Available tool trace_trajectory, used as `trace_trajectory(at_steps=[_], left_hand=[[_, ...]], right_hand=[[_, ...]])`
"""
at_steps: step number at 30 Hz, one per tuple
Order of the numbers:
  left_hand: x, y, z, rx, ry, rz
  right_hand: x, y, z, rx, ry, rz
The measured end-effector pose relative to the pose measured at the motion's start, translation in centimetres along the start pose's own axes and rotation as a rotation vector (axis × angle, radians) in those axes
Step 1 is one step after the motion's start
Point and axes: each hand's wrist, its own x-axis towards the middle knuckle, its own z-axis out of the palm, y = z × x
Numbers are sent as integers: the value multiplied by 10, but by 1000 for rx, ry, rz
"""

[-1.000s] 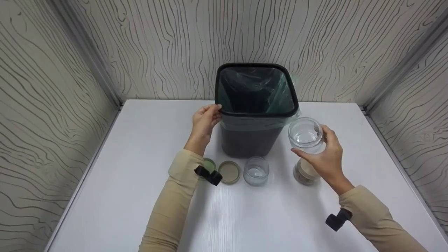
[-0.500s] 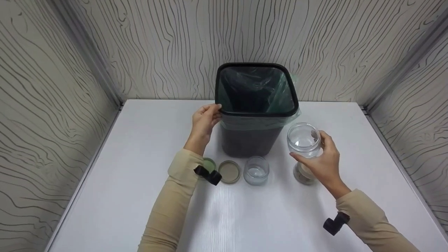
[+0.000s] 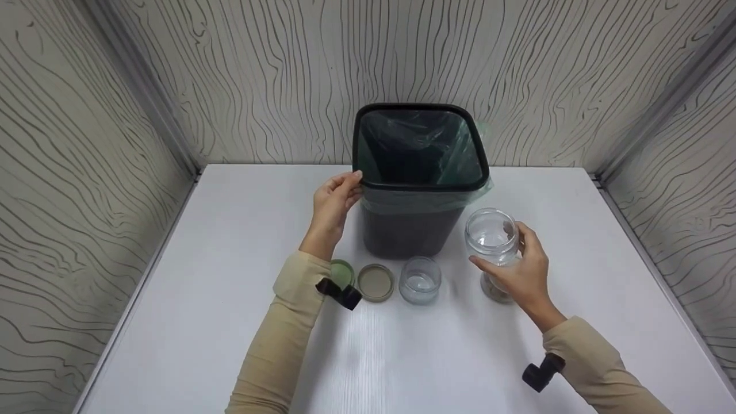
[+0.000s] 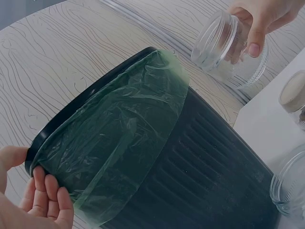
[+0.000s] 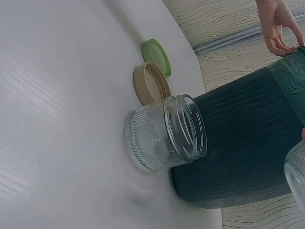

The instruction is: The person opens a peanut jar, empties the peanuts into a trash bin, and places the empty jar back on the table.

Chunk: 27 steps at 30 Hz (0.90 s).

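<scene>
My left hand (image 3: 333, 204) pinches the near left corner of the rim of a dark trash can (image 3: 411, 227), thumb on top and fingers below. A thin green bag (image 4: 128, 129) lines the can and folds over its rim. In my right hand (image 3: 523, 270) is a clear glass jar (image 3: 491, 236), gripped round its side, mouth up, above the table and right of the can. Nothing shows inside this jar. Below it a lidded jar with dark contents (image 3: 493, 290) stands on the table, partly hidden by the held jar and hand.
A second clear glass jar (image 3: 420, 282) stands open in front of the can. To its left lie a tan lid (image 3: 376, 283) and a green lid (image 3: 342, 273), the green one partly behind my left wrist's camera. Patterned panels (image 3: 276, 80) rise behind the white table (image 3: 230, 241).
My right hand has lowered the glass jar toward the table and slightly left, away from the can's rim. The left hand keeps its hold on the rim.
</scene>
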Motion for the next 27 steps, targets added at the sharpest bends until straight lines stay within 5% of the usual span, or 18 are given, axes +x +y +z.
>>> trace_trajectory(at_steps=[27], left_hand=[[-24, -21, -26, -64, 6, -18]], right_hand=[[-12, 5, 4, 50, -30, 81]])
